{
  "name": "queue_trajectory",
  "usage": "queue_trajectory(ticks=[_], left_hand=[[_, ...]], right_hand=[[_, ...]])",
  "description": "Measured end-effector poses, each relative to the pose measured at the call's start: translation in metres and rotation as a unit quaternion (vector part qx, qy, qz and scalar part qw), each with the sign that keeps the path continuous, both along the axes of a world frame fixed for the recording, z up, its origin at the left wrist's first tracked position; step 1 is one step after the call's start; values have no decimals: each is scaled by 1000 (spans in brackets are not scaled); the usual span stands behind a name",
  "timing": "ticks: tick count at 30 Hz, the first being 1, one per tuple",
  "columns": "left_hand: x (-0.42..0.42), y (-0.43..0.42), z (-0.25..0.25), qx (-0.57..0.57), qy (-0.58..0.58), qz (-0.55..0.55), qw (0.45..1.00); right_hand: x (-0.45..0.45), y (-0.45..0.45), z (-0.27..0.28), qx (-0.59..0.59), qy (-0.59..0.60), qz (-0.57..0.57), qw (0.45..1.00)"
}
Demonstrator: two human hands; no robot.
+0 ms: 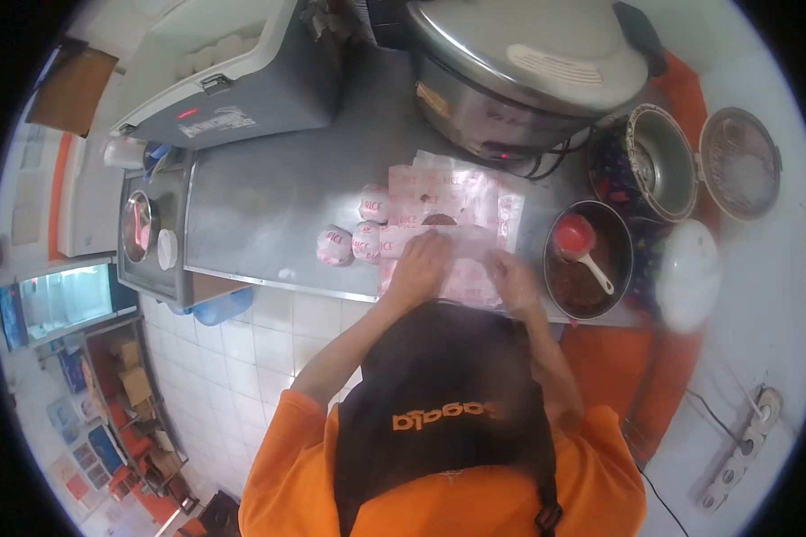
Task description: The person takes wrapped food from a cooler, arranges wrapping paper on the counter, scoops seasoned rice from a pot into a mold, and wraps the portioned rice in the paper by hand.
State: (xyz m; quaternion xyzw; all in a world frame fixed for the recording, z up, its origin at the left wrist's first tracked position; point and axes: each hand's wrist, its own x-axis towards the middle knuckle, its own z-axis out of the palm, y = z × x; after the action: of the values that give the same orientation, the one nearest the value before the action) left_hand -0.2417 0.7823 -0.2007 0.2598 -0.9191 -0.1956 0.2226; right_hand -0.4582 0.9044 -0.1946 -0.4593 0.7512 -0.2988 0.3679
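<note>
Printed wrapping papers (pixel 407 183) lie spread on the steel counter in front of the body. My left hand (pixel 421 266) rests on the near part of the papers, fingers closed at the edge of a folded sheet. My right hand (pixel 513 279) is at the right side of the same sheet, blurred, its fingers bent toward the paper. A small brown patch (pixel 439 219) shows just beyond the folded sheet. Left of the papers sit three round wrapped bundles (pixel 335 244) marked "RICE". To the right is a dark pan (pixel 587 300) of brown food, with a red ladle (pixel 575 236) in it.
A large steel cooker (pixel 528 72) stands at the back. A grey cool box (pixel 233 98) with white bundles is at the back left. An open patterned pot (pixel 651 161), its lid (pixel 740 163) and a white lid (pixel 688 276) are at the right. A metal bowl (pixel 140 228) sits far left.
</note>
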Motion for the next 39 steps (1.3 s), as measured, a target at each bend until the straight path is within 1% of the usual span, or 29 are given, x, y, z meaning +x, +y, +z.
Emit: queue_trajectory(ticks=[2, 3, 4, 5, 6, 7, 9, 12, 13, 14, 15, 18, 21, 23, 24, 26, 27, 29, 31, 32, 33, 34, 35, 36, 39], left_hand=[[-3, -4, -1, 7, 12, -1, 1000], [-5, -8, -3, 9, 19, -1, 1000], [-6, -12, -10, -2, 30, -4, 1000], [-6, -15, -23, -12, 41, -8, 999], [-7, -17, -29, -22, 52, -12, 998], [-11, -22, -23, 32, 41, 0, 999], [-17, -29, -6, 140, 17, 28, 990], [-20, -34, -14, 71, 105, 137, 982], [-21, -42, -2, 4, 99, 156, 983], [-22, -47, 19, -60, 90, 177, 978], [-21, -52, 30, -122, 77, 196, 970], [6, -71, 19, -160, 19, -11, 987], [29, -78, -13, -40, -85, -128, 987], [42, -76, -24, -26, -59, -125, 990], [46, -74, -23, -20, -46, -123, 991], [49, -71, -20, -26, -37, -139, 989], [50, -70, -18, -30, -32, -147, 988], [50, -64, -21, 3, -62, -136, 989], [49, -57, -28, 30, -71, -124, 989], [46, -53, -32, 40, -66, -117, 990], [44, -50, -34, 51, -60, -110, 991], [44, -50, -32, 32, -54, -115, 991], [43, -50, -30, 13, -48, -119, 992], [44, -49, -29, -4, -43, -124, 991], [42, -47, -45, 78, -105, -37, 991]], right_hand=[[-13, -21, -1, 2, -52, 39, 998], [-17, -32, -12, 2, -153, 2, 988], [-20, -43, -31, 1, -252, -33, 967], [-24, -56, -42, 0, -348, -68, 935], [-23, -80, -35, -12, -156, -66, 986], [-16, -107, -26, -23, 43, -62, 997], [-4, -138, -22, -143, 74, -135, 978], [-5, -144, 2, -86, -42, -15, 995], [3, -138, 32, -36, 44, 39, 998], [4, -120, 32, -12, 97, 117, 988], [-1, -100, 29, 12, 149, 192, 970], [-14, -55, 2, -147, 286, 328, 888], [-13, -38, -15, -178, 363, 312, 860], [-11, -31, -46, -139, 376, 270, 875], [-8, -31, -51, -120, 382, 249, 882], [-8, -34, -60, -51, 217, 174, 959], [-8, -35, -64, -17, 130, 134, 982], [-5, -29, -73, -62, 278, 185, 940], [0, -24, -82, -60, 365, 228, 901], [3, -24, -87, -36, 380, 247, 891], [6, -26, -80, -24, 388, 263, 883], [9, -29, -71, -12, 395, 279, 875], [12, -36, -33, -13, 395, 290, 872], [17, -38, -13, -12, 393, 302, 868], [25, -36, -23, 42, 464, 306, 830]])
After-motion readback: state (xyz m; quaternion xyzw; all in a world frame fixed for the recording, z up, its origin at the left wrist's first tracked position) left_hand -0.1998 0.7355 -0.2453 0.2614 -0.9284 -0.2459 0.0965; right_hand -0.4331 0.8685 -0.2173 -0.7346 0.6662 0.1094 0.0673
